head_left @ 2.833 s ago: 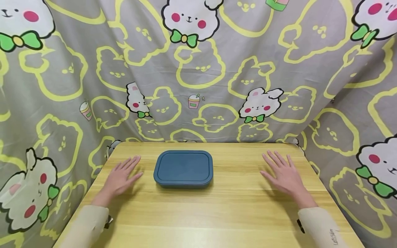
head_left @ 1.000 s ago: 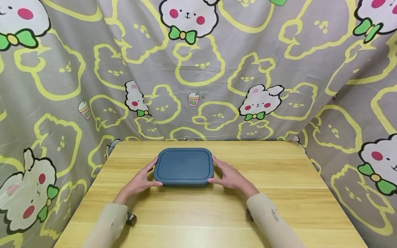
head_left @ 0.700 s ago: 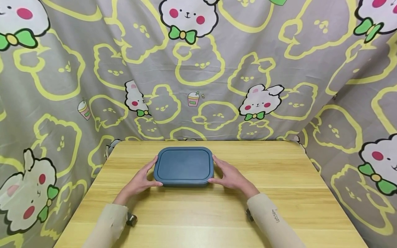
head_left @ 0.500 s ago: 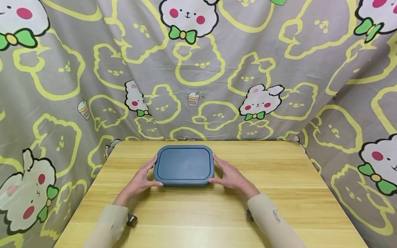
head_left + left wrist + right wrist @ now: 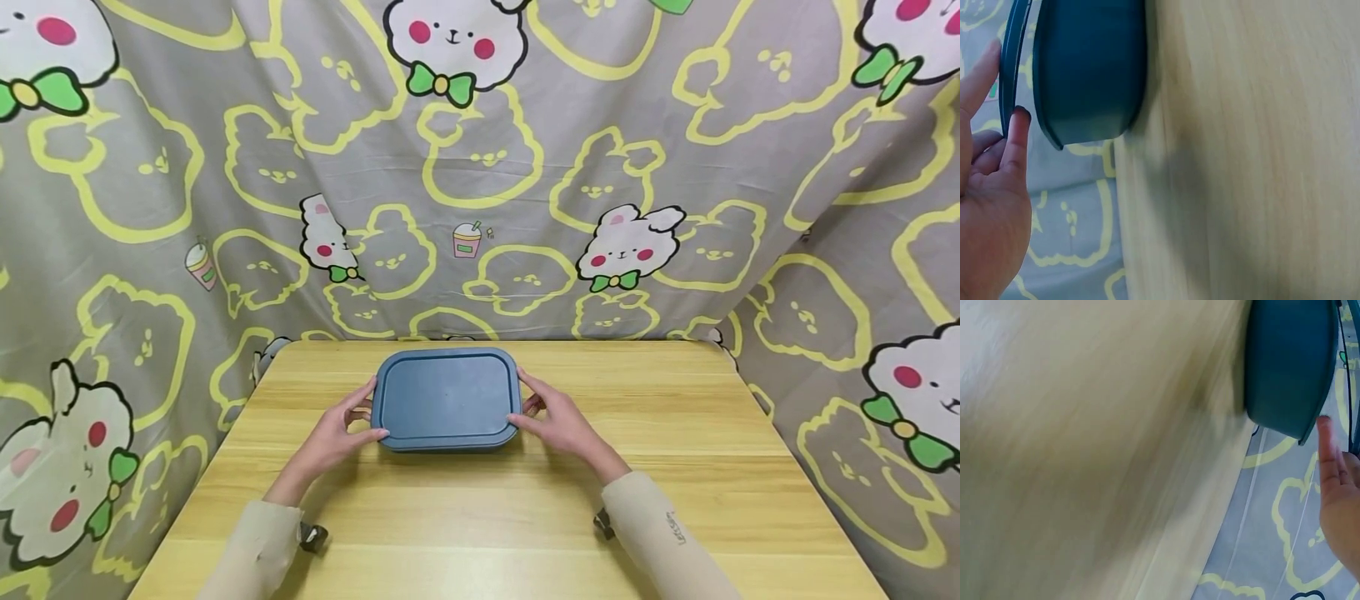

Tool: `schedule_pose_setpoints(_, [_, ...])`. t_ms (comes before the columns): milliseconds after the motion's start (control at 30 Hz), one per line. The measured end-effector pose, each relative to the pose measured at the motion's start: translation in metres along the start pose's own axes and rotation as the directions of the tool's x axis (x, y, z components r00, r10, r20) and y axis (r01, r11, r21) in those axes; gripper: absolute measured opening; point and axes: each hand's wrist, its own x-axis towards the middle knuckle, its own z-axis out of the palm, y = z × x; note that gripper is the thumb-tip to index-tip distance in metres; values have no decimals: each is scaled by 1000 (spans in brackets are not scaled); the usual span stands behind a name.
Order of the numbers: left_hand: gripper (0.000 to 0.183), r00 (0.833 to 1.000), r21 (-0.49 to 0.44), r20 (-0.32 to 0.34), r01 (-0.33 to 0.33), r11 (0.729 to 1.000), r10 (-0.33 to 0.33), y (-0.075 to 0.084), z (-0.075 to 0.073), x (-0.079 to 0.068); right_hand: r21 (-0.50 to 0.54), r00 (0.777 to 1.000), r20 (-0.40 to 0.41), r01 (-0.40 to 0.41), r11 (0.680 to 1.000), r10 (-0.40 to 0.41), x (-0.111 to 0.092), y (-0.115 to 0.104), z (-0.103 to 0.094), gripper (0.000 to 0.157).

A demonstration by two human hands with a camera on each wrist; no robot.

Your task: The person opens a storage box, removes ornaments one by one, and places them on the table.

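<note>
In the head view a blue rectangular lid (image 5: 447, 396) with rounded corners lies between the two hands. My left hand (image 5: 330, 437) pinches its left end, thumb at the near corner and fingers along the side. My right hand (image 5: 555, 421) grips the right end the same way. Both wrist views show the lid (image 5: 1011, 75) raised off a dark blue food container (image 5: 1091, 69), with a gap between them. The container (image 5: 1291, 369) stands on the table, and its inside is hidden beneath the lid in the head view.
The light wooden table (image 5: 480, 517) reaches back to a grey curtain (image 5: 517, 192) printed with yellow outlines and white bunnies. More curtain hangs along the left and right sides. Each sleeve has a small black wrist device (image 5: 313, 537) under it.
Both hands came in from the sides to the container's ends and took hold of the lid. Over the last half second, the lid has risen and separated from the container.
</note>
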Motion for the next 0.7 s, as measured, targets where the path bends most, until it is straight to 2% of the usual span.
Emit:
schedule_pose_setpoints(200, [81, 999, -36, -4, 35, 999, -36, 4, -2, -2, 174, 999, -41, -12, 985, 19, -1, -5, -3, 72])
schedule_pose_setpoints(433, [75, 996, -120, 6, 84, 989, -84, 11, -6, -6, 348, 998, -15, -48, 936, 56, -4, -10, -6, 69])
schedule_pose_setpoints(700, [72, 992, -136, 49, 120, 983, -115, 15, -12, -14, 423, 995, 47, -100, 900, 89, -13, -10, -6, 69])
